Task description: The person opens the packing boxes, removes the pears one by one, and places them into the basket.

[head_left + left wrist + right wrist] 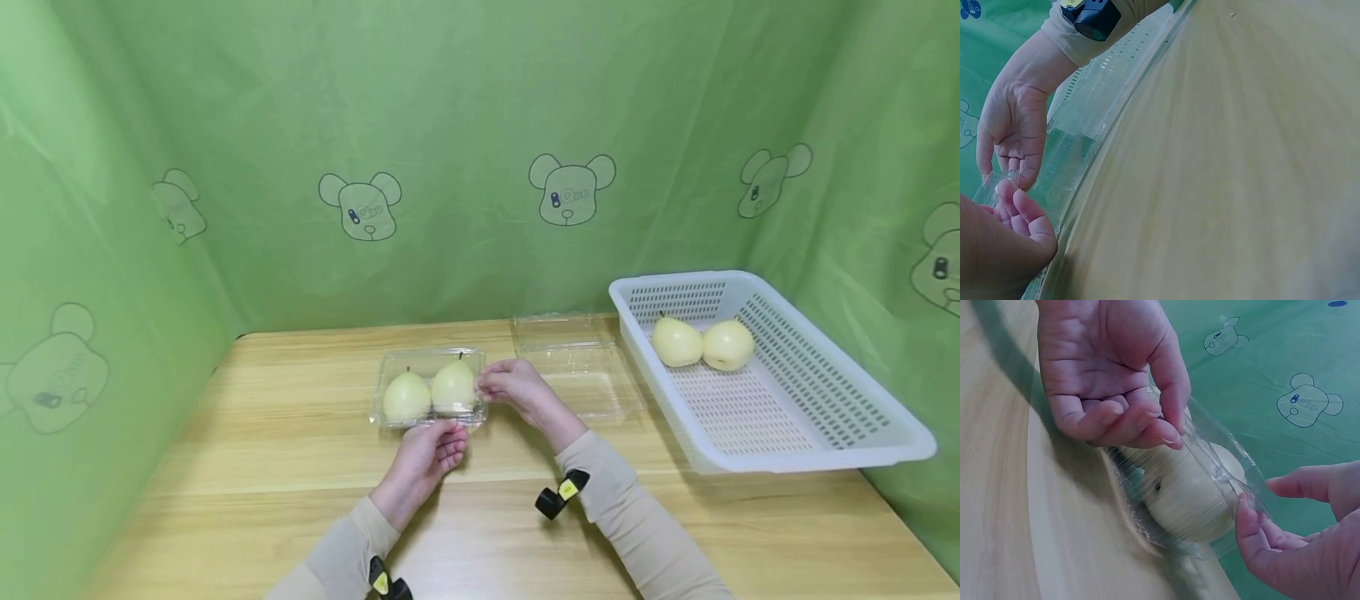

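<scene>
Two pale yellow pears (407, 398) stand side by side in a clear plastic clamshell box (381, 367), with its lid over them. At the box's front edge, my left hand (426, 458) pinches the rim between thumb and curled fingers. My right hand (521, 390) pinches the rim at the box's right side. In the right wrist view, the right hand (1304, 531) has thumb and fingertips on the lid's edge. There the left hand (1110, 375) shows its palm, fingertips right at the rim. In the left wrist view, little of the box shows beyond both hands.
An opened clear plastic box (592, 392) lies on the wooden table (285, 467), right of the hands. Farther right, a white perforated basket (787, 458) holds two more pears (727, 345). Green curtains (465, 83) surround the table at the back and sides.
</scene>
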Demonstrator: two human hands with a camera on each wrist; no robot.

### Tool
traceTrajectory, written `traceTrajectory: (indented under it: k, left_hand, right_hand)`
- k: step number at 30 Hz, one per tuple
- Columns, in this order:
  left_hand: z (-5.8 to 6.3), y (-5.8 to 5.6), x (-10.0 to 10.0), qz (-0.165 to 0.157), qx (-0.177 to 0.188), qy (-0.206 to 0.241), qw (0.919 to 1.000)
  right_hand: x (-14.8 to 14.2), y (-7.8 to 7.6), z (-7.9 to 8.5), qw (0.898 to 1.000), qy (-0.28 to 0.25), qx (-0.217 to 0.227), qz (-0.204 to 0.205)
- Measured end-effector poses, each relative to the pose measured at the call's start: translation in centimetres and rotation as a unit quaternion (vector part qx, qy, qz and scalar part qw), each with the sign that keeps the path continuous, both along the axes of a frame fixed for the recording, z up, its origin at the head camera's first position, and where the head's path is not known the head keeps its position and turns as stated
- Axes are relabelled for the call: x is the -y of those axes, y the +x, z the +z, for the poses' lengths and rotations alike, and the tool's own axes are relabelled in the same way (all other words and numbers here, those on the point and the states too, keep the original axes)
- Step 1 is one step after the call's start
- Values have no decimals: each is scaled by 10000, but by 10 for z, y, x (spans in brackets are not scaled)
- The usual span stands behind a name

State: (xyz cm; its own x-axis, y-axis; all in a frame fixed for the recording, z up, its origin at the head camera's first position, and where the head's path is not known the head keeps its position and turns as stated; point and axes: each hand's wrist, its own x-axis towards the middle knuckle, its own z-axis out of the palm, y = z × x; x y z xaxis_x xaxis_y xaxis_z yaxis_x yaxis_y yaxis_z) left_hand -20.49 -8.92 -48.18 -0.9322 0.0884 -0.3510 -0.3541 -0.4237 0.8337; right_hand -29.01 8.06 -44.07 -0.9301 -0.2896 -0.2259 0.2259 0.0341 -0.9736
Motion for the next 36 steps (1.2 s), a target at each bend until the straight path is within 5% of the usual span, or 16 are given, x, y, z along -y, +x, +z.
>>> traceTrajectory:
  k: [36]
  left_hand:
    - [-2, 2, 0, -121, -17, -145, 9998]
  right_hand:
    - [12, 12, 3, 9904, 1226, -565, -290]
